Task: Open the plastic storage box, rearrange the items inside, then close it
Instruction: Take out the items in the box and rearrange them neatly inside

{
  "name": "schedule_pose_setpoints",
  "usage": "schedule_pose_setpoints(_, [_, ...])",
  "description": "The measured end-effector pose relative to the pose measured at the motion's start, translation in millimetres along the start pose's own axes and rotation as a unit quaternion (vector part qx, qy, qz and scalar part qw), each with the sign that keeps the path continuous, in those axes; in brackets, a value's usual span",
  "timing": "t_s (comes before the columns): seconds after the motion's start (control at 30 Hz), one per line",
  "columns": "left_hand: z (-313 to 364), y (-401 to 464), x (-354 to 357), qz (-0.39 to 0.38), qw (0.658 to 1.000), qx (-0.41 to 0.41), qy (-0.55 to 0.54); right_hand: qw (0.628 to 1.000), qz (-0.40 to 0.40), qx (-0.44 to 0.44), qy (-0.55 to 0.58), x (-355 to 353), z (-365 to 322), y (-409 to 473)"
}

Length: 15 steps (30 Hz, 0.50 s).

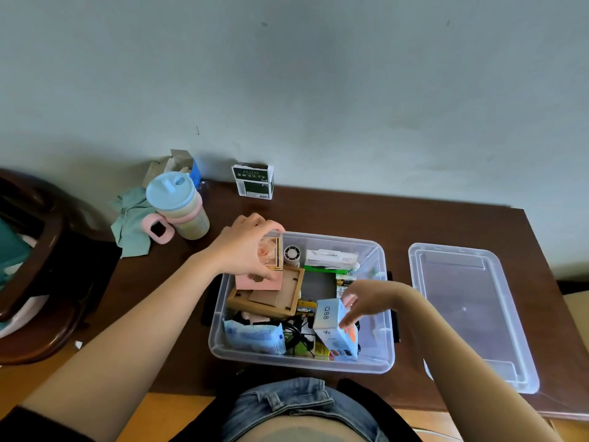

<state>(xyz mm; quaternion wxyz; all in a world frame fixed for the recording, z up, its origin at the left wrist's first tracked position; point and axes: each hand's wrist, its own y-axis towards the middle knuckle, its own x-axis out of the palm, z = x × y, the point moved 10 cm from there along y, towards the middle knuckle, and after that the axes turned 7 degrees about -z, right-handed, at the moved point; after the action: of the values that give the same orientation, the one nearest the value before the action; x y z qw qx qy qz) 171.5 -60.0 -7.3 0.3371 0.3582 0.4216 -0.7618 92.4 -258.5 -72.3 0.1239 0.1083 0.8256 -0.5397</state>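
While both hands work inside it, the clear plastic storage box sits open on the dark brown wooden table, directly in front of the person, and its clear plastic lid lies flat on the table just beside it, on the person's right.

The left hand is at the far left corner of the box, fingers curled round a small clear display case holding a pink rose. This case sits partly above a pink card piece and a light wooden picture frame, which lies tilted on other contents.

The right hand pinches a pale blue carton marked Q88 between thumb and fingers. The carton stands tilted at the near right of the box, above loose black cables.

Probable faults from this state:

- Rose case slips. Cause: a grip from above on smooth walls. Effect: a drop onto the frame or the box rim.
- Frame slides or tips. Cause: it rests at an angle on uneven items; removal of the case or card may unsettle it.
- Carton snags the cables. Cause: a lift or push through the tangle may drag neighbouring items.
- Lid fails to seat later. Cause: any item left standing above the rim line.
- Box shifts on the table. Cause: sideways force from either hand, since neither hand braces the box.

A blue-lidded cup with a pink handle stands well apart from the box, to the left, so it is judged to be at low risk.
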Motion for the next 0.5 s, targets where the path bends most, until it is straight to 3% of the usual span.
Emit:
schedule_pose_setpoints(0.17, [2.4,-7.5,-19.9,0.056,0.974,0.045,-0.213,0.999,-0.039,-0.024,0.009,5.9,-3.7,0.2])
schedule_pose_setpoints(0.27, [19.7,-7.2,-20.6,0.038,0.955,0.069,-0.284,0.991,0.007,-0.035,0.131,-2.9,-4.8,-0.4])
schedule_pose_setpoints(0.33, [37.4,-4.5,-13.5,0.021,0.951,0.081,-0.297,0.951,0.077,-0.046,0.296,-14.8,-2.6,-4.4])
schedule_pose_setpoints(0.4, [56.6,0.6,1.4,0.000,0.955,0.083,-0.285,0.888,0.103,-0.069,0.442,-17.8,-1.4,-5.1])
schedule_pose_setpoints(0.5, [87.3,7.3,24.3,-0.012,0.965,0.103,-0.243,0.840,0.112,-0.089,0.523,-18.8,-1.1,-3.1])
